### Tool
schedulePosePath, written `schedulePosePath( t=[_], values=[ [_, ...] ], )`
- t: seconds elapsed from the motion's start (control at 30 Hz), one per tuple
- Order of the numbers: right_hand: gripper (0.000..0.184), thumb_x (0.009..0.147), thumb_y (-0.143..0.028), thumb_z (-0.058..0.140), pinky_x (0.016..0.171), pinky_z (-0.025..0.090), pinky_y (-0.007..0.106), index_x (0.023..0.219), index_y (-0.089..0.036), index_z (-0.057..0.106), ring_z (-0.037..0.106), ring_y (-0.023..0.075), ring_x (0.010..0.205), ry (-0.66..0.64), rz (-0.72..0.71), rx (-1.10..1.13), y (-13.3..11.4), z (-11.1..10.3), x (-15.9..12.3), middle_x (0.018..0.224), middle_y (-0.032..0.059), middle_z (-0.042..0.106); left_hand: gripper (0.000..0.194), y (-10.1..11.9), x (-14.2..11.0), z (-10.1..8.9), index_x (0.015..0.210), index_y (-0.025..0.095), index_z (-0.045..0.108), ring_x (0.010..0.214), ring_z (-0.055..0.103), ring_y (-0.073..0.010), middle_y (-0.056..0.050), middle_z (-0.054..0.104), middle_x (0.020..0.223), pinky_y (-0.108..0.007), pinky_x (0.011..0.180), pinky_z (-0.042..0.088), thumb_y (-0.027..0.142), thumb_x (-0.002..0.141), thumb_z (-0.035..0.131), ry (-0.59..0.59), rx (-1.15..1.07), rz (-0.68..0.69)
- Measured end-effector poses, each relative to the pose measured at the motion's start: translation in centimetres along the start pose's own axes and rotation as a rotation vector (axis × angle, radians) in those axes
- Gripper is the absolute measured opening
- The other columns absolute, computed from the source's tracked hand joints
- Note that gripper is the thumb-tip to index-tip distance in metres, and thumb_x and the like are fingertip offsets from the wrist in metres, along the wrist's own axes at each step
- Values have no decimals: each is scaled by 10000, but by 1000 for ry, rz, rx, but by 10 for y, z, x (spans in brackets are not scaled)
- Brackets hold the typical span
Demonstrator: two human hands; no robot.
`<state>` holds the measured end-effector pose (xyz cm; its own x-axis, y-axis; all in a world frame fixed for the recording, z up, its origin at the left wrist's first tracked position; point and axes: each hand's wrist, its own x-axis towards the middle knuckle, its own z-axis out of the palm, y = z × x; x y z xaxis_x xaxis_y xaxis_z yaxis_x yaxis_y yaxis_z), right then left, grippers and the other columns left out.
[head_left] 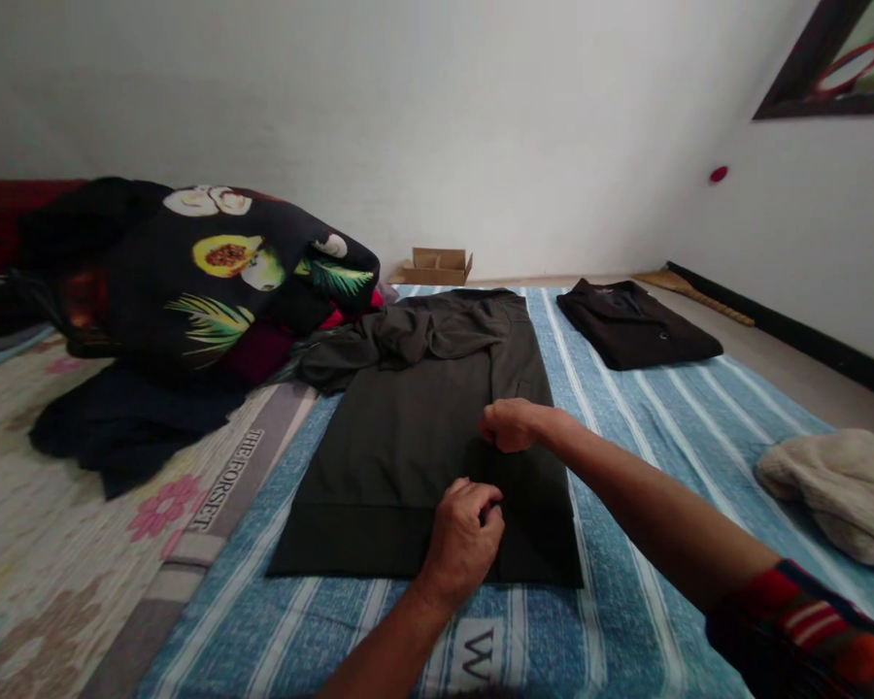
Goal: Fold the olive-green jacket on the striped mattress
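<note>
A dark olive sweatshirt point(408, 427) lies spread flat on a blue striped sheet point(626, 602), its hem toward me and a sleeve bunched at the far end. My left hand point(464, 540) rests near the hem with its fingers curled, pinching the cloth. My right hand point(508, 424) sits a little farther up the garment's middle, closed in a fist on a fold of the fabric. Both forearms reach in from the lower right.
A folded dark garment point(637, 324) lies at the far right of the sheet. A heap of clothes with a fruit-print fabric point(211, 272) sits at the left. A cream cloth point(834, 485) lies at the right edge. A small cardboard box point(438, 265) stands by the wall.
</note>
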<state>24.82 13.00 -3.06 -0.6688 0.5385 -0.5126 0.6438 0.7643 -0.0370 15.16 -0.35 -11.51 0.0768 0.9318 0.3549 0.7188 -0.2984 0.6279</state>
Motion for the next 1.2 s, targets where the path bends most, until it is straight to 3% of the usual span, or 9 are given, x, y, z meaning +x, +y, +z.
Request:
schedulePosePath(
  t=[0.13,0.27,0.4,0.63,0.77,0.87,0.97,1.07,1.2],
  values=[
    [320,734,-105,503,623,494,293,1010,-133,660,646,274,883,79,27,-17,0,6,-4,976,133,686,200,9,-2,-4,733,143,645,741,564,-208,-53,598,676,-364,697,504,24,690,490,-20,190,56],
    [329,747,-132,503,647,498,269,1039,-164,650,643,250,914,149,42,-14,1,12,-5,1005,113,683,262,27,1,-7,840,138,647,1081,512,-283,-132,611,984,-465,920,441,38,720,437,10,342,177],
    [254,737,-176,551,620,500,270,955,-145,677,658,262,864,165,37,-12,3,12,-5,938,134,694,294,38,4,0,1054,132,607,1254,397,-299,-153,519,1273,-470,1002,389,155,799,464,-133,415,209],
    [268,734,-150,528,576,495,240,944,-216,680,672,217,804,177,-27,4,10,8,5,904,55,709,544,19,-12,19,1284,71,465,1295,338,-315,-203,378,1393,-512,1040,327,380,837,485,-313,532,133],
    [412,775,-129,488,678,509,266,1158,-245,587,637,220,955,279,45,-36,35,-4,20,1052,67,675,588,18,-15,15,1323,106,435,1322,279,-321,-183,305,1432,-568,1048,273,463,856,429,-377,520,95],
    [401,806,-113,482,736,510,310,1182,-222,570,615,236,1002,321,114,-94,58,-17,35,1102,97,648,600,26,-6,11,1264,85,502,1290,338,-341,-218,387,1380,-581,1044,263,498,832,456,-434,497,87],
    [284,851,-148,511,764,513,352,1121,-180,590,617,216,965,305,142,-156,74,-27,55,1070,89,645,552,36,10,14,1143,59,590,1237,416,-352,-243,496,1284,-559,1051,273,486,801,516,-356,491,83],
    [216,880,-253,533,792,508,379,1059,-146,590,607,181,933,272,144,-210,84,-30,75,1053,64,623,519,38,30,26,1152,70,580,1275,366,-337,-219,453,1336,-515,1060,300,447,797,546,-240,448,131],
    [222,879,-286,539,788,506,374,1041,-142,585,598,172,918,234,130,-257,91,-32,93,1055,60,605,664,27,44,42,1289,49,469,1326,245,-342,-218,283,1432,-508,1062,302,523,824,470,-324,393,99]
  ],
)
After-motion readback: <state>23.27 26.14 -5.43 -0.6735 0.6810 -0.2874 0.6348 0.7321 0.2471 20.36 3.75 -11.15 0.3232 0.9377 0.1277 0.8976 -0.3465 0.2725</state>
